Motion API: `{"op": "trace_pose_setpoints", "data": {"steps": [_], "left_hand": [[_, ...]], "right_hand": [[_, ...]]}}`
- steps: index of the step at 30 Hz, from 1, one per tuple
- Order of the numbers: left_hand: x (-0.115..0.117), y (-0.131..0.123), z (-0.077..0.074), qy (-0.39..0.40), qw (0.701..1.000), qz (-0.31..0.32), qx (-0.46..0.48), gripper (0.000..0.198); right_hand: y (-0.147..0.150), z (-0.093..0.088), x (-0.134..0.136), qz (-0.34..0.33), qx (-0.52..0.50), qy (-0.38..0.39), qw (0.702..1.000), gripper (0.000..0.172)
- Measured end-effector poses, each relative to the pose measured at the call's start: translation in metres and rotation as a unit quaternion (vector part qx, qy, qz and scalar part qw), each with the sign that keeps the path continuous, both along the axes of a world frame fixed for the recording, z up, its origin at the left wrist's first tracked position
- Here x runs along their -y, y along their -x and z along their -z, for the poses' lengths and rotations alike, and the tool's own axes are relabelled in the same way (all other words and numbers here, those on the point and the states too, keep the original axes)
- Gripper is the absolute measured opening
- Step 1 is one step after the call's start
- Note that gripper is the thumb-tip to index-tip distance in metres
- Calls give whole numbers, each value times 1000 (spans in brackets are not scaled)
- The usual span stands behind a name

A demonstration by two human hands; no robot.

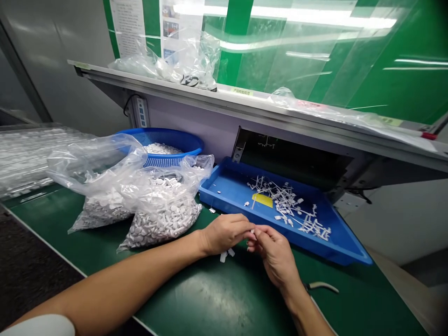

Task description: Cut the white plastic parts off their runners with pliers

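My left hand [226,233] and my right hand [275,252] meet over the green table, fingertips pinched together. Between them shows a small white plastic part [252,231], mostly hidden by the fingers. Under my left hand lie a few loose white plastic pieces [224,256]. Just beyond the hands stands a blue tray [224,186] with white plastic sprues [285,200] and a yellow piece [262,200] in it. To the left of my left hand sits a clear bag of small white parts [164,212].
A second bag of white parts [105,205] and a blue basket [164,161] stand at the left. Pliers [322,285], partly hidden, lie beside my right wrist. A shelf [196,95] with plastic bags overhangs the table's back. Stacked clear trays [28,154] fill the far left.
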State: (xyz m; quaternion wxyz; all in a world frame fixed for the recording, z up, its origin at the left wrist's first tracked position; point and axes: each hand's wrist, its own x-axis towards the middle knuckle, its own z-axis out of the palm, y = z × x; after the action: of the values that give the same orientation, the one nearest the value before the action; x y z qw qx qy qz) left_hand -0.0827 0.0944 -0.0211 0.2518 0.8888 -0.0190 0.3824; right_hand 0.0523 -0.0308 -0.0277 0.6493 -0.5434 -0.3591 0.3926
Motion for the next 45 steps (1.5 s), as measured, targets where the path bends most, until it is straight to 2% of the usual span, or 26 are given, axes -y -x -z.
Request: {"op": "trace_pose_setpoints", "data": {"steps": [2, 5, 8, 13, 18, 23, 26, 32, 39, 42, 45], "left_hand": [[5, 0, -2, 122, 992, -13, -5, 24], [12, -2, -4, 324, 945, 25, -35, 24], [14, -3, -3, 413, 906, 68, -59, 27], [12, -2, -3, 416, 902, 87, -76, 28], [10, -1, -5, 447, 884, 98, -95, 30], [10, -3, -5, 536, 823, 129, -134, 38], [7, -5, -1, 569, 794, 153, -151, 42], [3, -7, 6, 620, 740, 208, -157, 43], [5, -6, 8, 632, 725, 225, -154, 43], [4, -7, 4, 631, 725, 231, -150, 40], [-2, -9, -3, 661, 725, 182, -65, 36]], "right_hand": [[-4, -3, 3, -4, 30, 8, 1000, 32], [-10, -14, 8, 2, 75, 14, 997, 34], [-13, -26, 13, 5, 133, 8, 991, 36], [-12, -29, 14, -51, 191, 27, 980, 30], [-13, -22, 13, -57, 186, 29, 981, 29], [-16, -19, 13, -54, 184, 26, 981, 31], [-19, -16, 13, -84, 167, 32, 982, 37], [-22, -11, 14, -128, 95, 28, 987, 34], [-19, -16, 15, -115, 98, 33, 988, 33], [-20, -16, 12, -104, 83, 25, 991, 32], [-24, -10, 9, -60, 141, 21, 988, 40]]}}
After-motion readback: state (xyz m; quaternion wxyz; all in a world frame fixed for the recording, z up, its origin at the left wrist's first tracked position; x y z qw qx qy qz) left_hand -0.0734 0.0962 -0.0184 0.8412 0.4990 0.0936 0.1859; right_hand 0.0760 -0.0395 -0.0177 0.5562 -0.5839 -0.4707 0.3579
